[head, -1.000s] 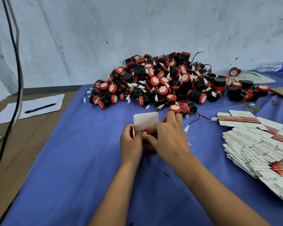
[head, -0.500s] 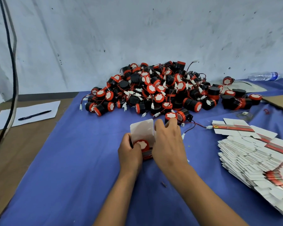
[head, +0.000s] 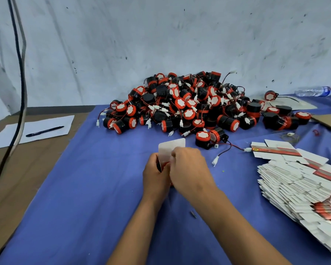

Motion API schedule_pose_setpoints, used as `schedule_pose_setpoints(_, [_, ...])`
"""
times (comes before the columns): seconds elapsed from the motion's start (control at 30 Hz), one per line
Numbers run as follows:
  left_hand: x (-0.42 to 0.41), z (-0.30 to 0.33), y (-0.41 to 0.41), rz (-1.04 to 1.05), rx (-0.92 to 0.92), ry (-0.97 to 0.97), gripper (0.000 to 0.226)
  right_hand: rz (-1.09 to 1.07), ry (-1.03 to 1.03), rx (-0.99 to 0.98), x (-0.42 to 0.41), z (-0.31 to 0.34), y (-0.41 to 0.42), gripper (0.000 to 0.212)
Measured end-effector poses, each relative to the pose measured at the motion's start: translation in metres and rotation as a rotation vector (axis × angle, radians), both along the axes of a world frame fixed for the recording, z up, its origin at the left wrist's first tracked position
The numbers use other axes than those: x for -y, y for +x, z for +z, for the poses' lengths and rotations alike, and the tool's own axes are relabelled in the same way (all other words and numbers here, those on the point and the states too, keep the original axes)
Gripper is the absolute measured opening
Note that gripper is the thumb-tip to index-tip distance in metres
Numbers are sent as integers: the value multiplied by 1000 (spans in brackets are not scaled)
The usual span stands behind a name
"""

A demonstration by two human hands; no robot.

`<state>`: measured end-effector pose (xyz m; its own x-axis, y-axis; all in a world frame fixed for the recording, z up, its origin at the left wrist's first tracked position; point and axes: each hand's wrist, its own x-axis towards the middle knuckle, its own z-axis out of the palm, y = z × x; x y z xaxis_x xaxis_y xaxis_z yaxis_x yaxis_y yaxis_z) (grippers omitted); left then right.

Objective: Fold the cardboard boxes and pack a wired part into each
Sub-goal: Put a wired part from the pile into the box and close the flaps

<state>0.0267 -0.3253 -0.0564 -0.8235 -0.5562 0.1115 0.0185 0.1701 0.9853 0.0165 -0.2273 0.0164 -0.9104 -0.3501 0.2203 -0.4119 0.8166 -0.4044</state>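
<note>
Scene: A person packs wired parts into small cardboard boxes at a counter (head: pixel 84 188) draped in blue cloth, seen from a head-worn camera.
Box in hand: One small box (head: pixel 171 151) stands between the two hands near the middle of the counter, its white top flap upright and not yet tucked in.
Left hand: The left hand (head: pixel 154 174) curls its grip around the box's left side, steadying it.
Right hand: The right hand (head: pixel 189 167) has its fingers bent over the box's mouth and right side, clamped on the box; what the fingertips press on is hidden.
Part inside: No part shows in the opening, which the hands cover, so whether one is already seated cannot be told.
Supply of parts: A large heap of wired parts (head: pixel 189 106), black and red with white connectors, lies at the back of the counter against the wall, with strays spread to the right.
Nearest loose part: One wired part (head: pixel 210 137) sits just behind the right hand, its lead trailing toward the flat boxes.
Unfolded stock: A thick fanned stack of flat boxes (head: pixel 298 188) waits at the right edge.
Finished boxes: None is in view.
Progress: By these signs the job is at an early stage, with one box near closing and many parts and flats left.
Left to do on this box: Likely tucking the flap shut and setting the box aside.
</note>
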Motion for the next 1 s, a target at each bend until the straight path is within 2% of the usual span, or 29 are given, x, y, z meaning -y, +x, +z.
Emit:
schedule_pose_setpoints(0.07, [1,2,2,-27,-9,55,7,19,116,4,7,-8,-3,28])
schedule_pose_setpoints(0.17, [4,9,7,-119,-7,197,13,21,164,0,9,-10,-10,18])
schedule_pose_setpoints(0.23, [7,10,9,-174,3,220,21,13,182,14,10,-6,-13,15])
schedule_pose_setpoints(0.3, [9,11,9,-210,1,211,21,18,227,29,12,1,-17,8])
schedule_pose_setpoints(0.5, [9,10,9,-228,-7,138,23,142,411,100,19,28,-31,20])
schedule_pose_setpoints(0.6, [10,9,7,-238,1,118,28,139,484,96,19,30,-30,13])
schedule_pose_setpoints(0.77, [3,7,2,-183,-1,61,19,95,477,73,11,26,-33,31])
schedule_pose_setpoints(0.9, [-4,7,-2,-148,10,38,7,134,505,70,3,26,-34,16])
schedule_pose_setpoints(1.0, [-6,9,-2,-127,34,12,15,203,497,150,-4,30,-35,23])
